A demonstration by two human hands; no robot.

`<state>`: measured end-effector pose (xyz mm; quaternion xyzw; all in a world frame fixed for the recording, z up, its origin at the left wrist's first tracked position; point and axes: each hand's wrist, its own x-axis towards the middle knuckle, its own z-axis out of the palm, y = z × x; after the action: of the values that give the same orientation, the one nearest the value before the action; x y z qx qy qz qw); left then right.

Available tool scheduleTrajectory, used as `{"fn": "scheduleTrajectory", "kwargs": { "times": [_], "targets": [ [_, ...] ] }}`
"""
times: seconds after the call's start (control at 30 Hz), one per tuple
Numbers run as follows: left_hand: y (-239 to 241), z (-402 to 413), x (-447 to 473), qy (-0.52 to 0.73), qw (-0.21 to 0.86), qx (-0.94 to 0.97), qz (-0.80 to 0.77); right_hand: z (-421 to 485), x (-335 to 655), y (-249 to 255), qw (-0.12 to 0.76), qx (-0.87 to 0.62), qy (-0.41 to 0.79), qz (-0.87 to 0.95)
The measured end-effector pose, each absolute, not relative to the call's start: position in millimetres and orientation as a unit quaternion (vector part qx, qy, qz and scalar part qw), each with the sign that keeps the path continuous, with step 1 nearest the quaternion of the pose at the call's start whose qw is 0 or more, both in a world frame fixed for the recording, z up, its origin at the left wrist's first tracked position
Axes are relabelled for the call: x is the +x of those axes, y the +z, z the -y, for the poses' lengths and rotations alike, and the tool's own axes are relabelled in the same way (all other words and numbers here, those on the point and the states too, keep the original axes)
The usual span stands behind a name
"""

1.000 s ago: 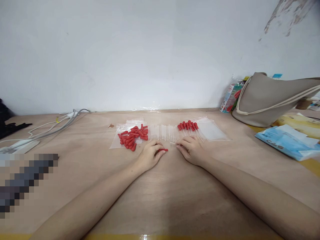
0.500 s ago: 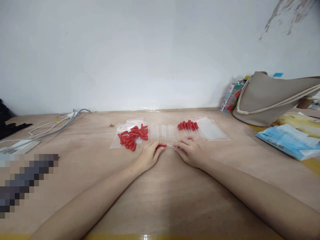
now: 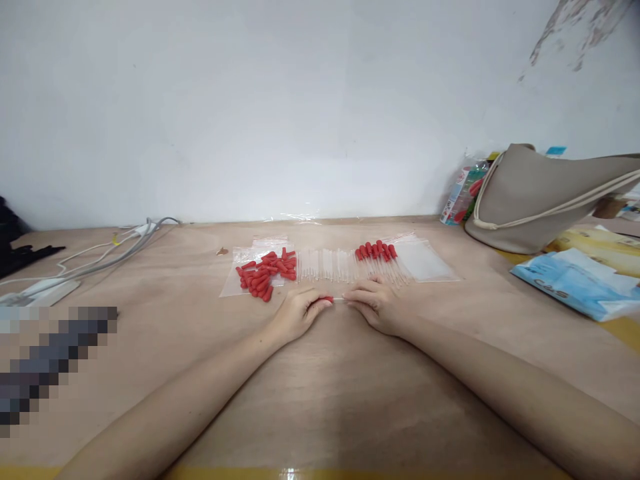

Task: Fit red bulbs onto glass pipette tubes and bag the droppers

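My left hand [image 3: 301,312] is closed around a red rubber bulb [image 3: 327,299], whose open end points right. From the right, my right hand [image 3: 376,307] pinches a thin clear glass dropper tube [image 3: 339,299]. The tube's left end meets the bulb, but how deep it sits inside is not visible. Just beyond my left hand, a pile of loose red bulbs [image 3: 263,275] lies on a clear plastic bag. A row of bare glass tubes [image 3: 327,265] is laid out beyond both hands. Several tubes capped with red bulbs [image 3: 377,251] lie beyond my right hand.
A clear zip bag [image 3: 429,260] lies right of the capped tubes. Farther right are a blue tissue pack [image 3: 575,283], a grey bag [image 3: 540,193] and a plastic bottle [image 3: 460,193]. White cables and a power strip [image 3: 47,293] lie at the left. A wall [image 3: 300,113] borders the table behind.
My hands have come slightly closer together and a little lower. Less of the tube and of the red bulb shows between them. The piles and rows have not moved.
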<state>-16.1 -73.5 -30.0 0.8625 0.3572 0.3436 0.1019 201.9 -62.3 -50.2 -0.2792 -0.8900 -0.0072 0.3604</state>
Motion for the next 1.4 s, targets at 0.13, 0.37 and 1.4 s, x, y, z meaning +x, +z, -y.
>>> {"fn": "scheduleTrajectory", "kwargs": {
  "times": [0.13,0.37,1.4],
  "targets": [
    [-31,74,-16,0.326,0.114,0.87,-0.352,63,201,-50,0.354,-0.284,-0.022,0.891],
    [-31,75,-15,0.327,0.089,0.868,-0.363,70,194,-47,0.352,-0.307,-0.055,0.883],
    [-32,73,-20,0.286,0.085,0.896,-0.33,76,185,-27,0.242,-0.352,0.096,0.899]
  ]
}}
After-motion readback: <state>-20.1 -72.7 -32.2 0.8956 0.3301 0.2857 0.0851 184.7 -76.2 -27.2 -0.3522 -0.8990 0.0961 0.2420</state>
